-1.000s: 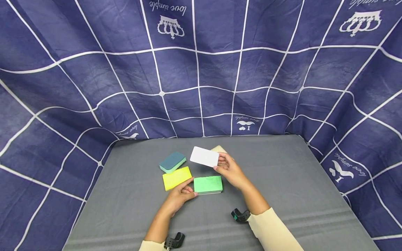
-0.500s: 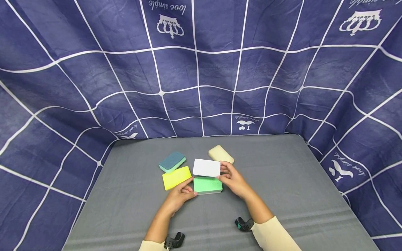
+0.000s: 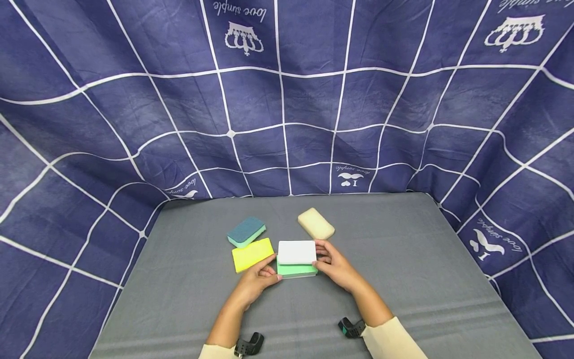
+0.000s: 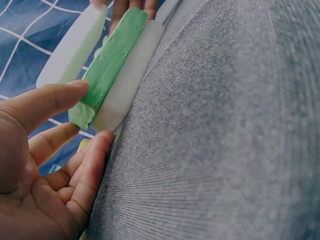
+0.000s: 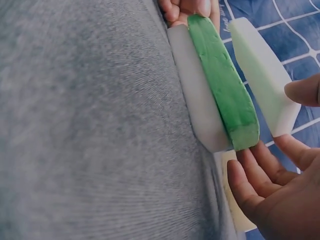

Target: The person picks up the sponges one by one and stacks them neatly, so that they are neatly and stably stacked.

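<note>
My right hand pinches the right end of a white sponge, thumb and index finger at its edges. Both wrist views show a gap between this white sponge and a green sponge-like block below it. The green block lies flat on a second white sponge, which sits on the grey cloth. With thumb and index finger, my left hand holds the left end of the green block. Its other fingers curl loosely near the cloth. From the head, the upper white sponge covers the green block's far part.
A yellow sponge lies just left of the stack, touching a teal-topped scouring sponge behind it. A cream sponge rests behind my right hand. The grey table ends at a blue curtain.
My right hand has brought the white sponge toward me and down, from behind the green block to over it, and levelled it. The cream sponge came into full view. My left hand stayed put.
</note>
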The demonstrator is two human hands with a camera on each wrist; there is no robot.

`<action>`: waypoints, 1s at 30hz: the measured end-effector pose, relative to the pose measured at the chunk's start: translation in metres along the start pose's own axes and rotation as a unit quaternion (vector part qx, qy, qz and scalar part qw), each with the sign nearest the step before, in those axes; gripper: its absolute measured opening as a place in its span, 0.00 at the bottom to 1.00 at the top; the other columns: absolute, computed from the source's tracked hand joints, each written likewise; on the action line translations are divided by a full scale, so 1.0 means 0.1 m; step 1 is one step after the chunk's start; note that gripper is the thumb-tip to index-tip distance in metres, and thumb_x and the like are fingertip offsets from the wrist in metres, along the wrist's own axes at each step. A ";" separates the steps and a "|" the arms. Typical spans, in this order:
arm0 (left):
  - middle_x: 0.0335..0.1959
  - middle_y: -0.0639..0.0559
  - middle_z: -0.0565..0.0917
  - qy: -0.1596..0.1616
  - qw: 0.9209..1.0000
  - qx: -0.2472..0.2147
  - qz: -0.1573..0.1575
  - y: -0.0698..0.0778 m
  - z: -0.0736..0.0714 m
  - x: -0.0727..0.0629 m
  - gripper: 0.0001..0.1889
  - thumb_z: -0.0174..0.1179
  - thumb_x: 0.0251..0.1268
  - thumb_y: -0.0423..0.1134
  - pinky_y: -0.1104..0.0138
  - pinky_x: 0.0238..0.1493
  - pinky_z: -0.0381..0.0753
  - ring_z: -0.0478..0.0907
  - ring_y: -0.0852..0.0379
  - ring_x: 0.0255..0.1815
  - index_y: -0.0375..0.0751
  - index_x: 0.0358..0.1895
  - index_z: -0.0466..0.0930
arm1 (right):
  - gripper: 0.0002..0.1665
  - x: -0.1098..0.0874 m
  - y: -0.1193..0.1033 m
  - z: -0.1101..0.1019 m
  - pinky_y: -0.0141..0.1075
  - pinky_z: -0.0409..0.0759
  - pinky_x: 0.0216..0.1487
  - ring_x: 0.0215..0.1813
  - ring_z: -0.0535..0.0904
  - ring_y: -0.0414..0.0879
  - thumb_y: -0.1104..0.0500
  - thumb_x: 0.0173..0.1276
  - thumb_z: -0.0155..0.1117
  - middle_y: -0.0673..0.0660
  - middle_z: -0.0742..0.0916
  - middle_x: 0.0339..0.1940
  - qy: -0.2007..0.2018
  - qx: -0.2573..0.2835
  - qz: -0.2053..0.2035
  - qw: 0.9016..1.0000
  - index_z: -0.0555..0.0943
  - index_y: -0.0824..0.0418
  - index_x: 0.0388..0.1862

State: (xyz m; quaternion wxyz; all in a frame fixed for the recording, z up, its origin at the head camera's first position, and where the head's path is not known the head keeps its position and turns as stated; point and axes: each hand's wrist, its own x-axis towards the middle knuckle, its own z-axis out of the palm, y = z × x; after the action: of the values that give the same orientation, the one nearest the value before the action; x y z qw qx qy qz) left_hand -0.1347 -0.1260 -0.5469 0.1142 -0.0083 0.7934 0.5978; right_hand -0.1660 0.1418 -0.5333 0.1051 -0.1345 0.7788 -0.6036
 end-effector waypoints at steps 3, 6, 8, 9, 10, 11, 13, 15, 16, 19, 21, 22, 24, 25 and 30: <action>0.37 0.47 0.80 0.001 1.000 0.001 0.003 0.00 0.00 -0.01 0.36 0.74 0.56 0.36 0.71 0.35 0.75 0.74 0.59 0.35 0.42 0.70 0.74 | 0.35 -0.03 0.03 -0.01 0.43 0.75 0.65 0.69 0.73 0.60 0.64 0.68 0.65 0.67 0.77 0.68 -0.014 -0.007 0.005 1.000 0.67 0.62 0.73; 0.37 0.48 0.80 0.003 1.000 -0.002 0.001 0.01 0.00 -0.02 0.36 0.75 0.56 0.36 0.71 0.35 0.74 0.74 0.60 0.34 0.41 0.70 0.74 | 0.35 -0.05 0.05 -0.01 0.50 0.73 0.68 0.71 0.73 0.61 0.63 0.69 0.64 0.68 0.75 0.70 -0.027 -0.008 0.010 1.000 0.66 0.62 0.74; 0.37 0.48 0.80 0.003 1.000 -0.004 0.001 0.01 0.00 -0.01 0.36 0.75 0.56 0.36 0.71 0.35 0.74 0.74 0.60 0.34 0.41 0.70 0.74 | 0.36 -0.07 0.06 -0.01 0.53 0.71 0.69 0.71 0.72 0.62 0.62 0.69 0.64 0.68 0.75 0.71 -0.033 -0.006 0.016 0.999 0.65 0.62 0.74; 0.37 0.48 0.80 0.002 1.000 -0.002 0.003 0.01 0.00 -0.01 0.36 0.74 0.56 0.36 0.71 0.34 0.75 0.74 0.60 0.33 0.40 0.70 0.74 | 0.36 -0.07 0.06 0.00 0.54 0.71 0.70 0.71 0.72 0.62 0.62 0.69 0.64 0.68 0.74 0.71 -0.034 -0.005 0.018 0.999 0.65 0.62 0.74; 0.37 0.48 0.80 0.001 1.000 -0.003 0.002 0.01 0.00 -0.01 0.36 0.74 0.56 0.37 0.72 0.35 0.74 0.74 0.61 0.34 0.41 0.70 0.74 | 0.36 -0.07 0.07 0.00 0.55 0.70 0.70 0.72 0.72 0.62 0.62 0.69 0.64 0.68 0.74 0.71 -0.036 -0.002 0.019 0.999 0.65 0.62 0.74; 0.37 0.48 0.80 0.000 1.000 -0.003 0.002 0.01 0.00 -0.01 0.36 0.74 0.56 0.37 0.72 0.35 0.74 0.74 0.61 0.34 0.41 0.70 0.74 | 0.36 -0.08 0.07 0.00 0.55 0.70 0.70 0.72 0.72 0.62 0.63 0.69 0.64 0.68 0.74 0.72 -0.037 -0.001 0.021 0.999 0.65 0.62 0.75; 0.37 0.48 0.80 -0.003 1.000 -0.003 0.003 0.00 0.00 0.00 0.36 0.74 0.56 0.37 0.72 0.35 0.74 0.74 0.60 0.34 0.42 0.71 0.74 | 0.37 -0.09 0.08 0.00 0.56 0.69 0.71 0.72 0.71 0.62 0.63 0.69 0.64 0.69 0.73 0.72 -0.039 0.000 0.020 0.999 0.64 0.62 0.75; 0.38 0.47 0.80 -0.005 1.000 -0.004 0.002 -0.01 0.00 0.01 0.36 0.74 0.56 0.37 0.72 0.35 0.74 0.74 0.59 0.35 0.42 0.71 0.73 | 0.37 -0.09 0.09 0.00 0.57 0.68 0.71 0.72 0.71 0.63 0.63 0.69 0.63 0.69 0.73 0.72 -0.042 0.000 0.018 0.999 0.64 0.62 0.75; 0.38 0.47 0.80 -0.006 1.000 -0.006 0.000 0.00 0.00 0.01 0.36 0.74 0.56 0.37 0.72 0.35 0.74 0.74 0.59 0.35 0.43 0.71 0.74 | 0.37 -0.09 0.10 -0.01 0.57 0.68 0.71 0.72 0.71 0.63 0.63 0.69 0.63 0.69 0.73 0.72 -0.044 0.000 0.017 0.999 0.63 0.62 0.76; 0.38 0.46 0.80 -0.006 1.000 -0.008 -0.001 0.00 0.00 0.01 0.36 0.74 0.56 0.37 0.71 0.35 0.74 0.74 0.58 0.35 0.44 0.71 0.74 | 0.38 -0.10 0.11 -0.01 0.58 0.67 0.72 0.73 0.70 0.63 0.63 0.69 0.64 0.69 0.73 0.73 -0.046 -0.003 0.013 0.999 0.63 0.62 0.76; 0.39 0.46 0.80 -0.005 1.000 -0.009 -0.002 0.01 0.00 0.00 0.36 0.75 0.56 0.36 0.71 0.35 0.74 0.74 0.58 0.35 0.44 0.71 0.74 | 0.40 -0.10 0.11 -0.01 0.58 0.66 0.72 0.74 0.69 0.63 0.64 0.68 0.64 0.68 0.72 0.73 -0.046 -0.005 0.007 0.999 0.62 0.62 0.77; 0.39 0.45 0.80 -0.005 1.000 -0.009 -0.003 0.01 0.01 0.00 0.36 0.75 0.55 0.36 0.71 0.35 0.74 0.74 0.58 0.35 0.45 0.71 0.74 | 0.41 -0.10 0.12 -0.01 0.59 0.66 0.73 0.74 0.68 0.64 0.64 0.68 0.65 0.69 0.72 0.74 -0.047 -0.008 0.001 0.999 0.62 0.62 0.77; 0.41 0.44 0.80 -0.002 1.000 -0.012 -0.005 0.02 0.01 -0.01 0.37 0.75 0.55 0.36 0.71 0.35 0.75 0.74 0.58 0.36 0.45 0.71 0.73 | 0.43 -0.10 0.12 -0.01 0.59 0.66 0.73 0.75 0.68 0.64 0.64 0.67 0.66 0.68 0.71 0.75 -0.048 -0.009 -0.006 0.999 0.60 0.61 0.78; 0.42 0.43 0.80 0.000 1.000 -0.014 -0.006 0.02 0.01 -0.02 0.37 0.75 0.55 0.36 0.71 0.36 0.75 0.74 0.57 0.37 0.45 0.71 0.73 | 0.44 -0.10 0.12 -0.01 0.59 0.65 0.73 0.75 0.67 0.63 0.64 0.67 0.67 0.67 0.70 0.75 -0.049 -0.008 -0.010 0.999 0.60 0.61 0.79; 0.53 0.41 0.78 0.004 1.000 -0.020 -0.001 0.05 0.04 -0.08 0.38 0.74 0.57 0.35 0.66 0.48 0.76 0.75 0.52 0.49 0.43 0.73 0.71 | 0.46 -0.11 0.13 0.00 0.58 0.65 0.74 0.76 0.67 0.61 0.62 0.66 0.70 0.64 0.70 0.76 -0.043 -0.002 -0.017 0.999 0.59 0.59 0.80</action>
State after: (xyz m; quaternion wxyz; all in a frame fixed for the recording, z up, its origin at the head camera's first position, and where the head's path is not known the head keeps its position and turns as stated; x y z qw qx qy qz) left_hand -0.1270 -0.1222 -0.5420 0.1111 -0.0138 0.7815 0.6138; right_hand -0.1572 0.1486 -0.5459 0.1284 -0.1738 0.7724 -0.5972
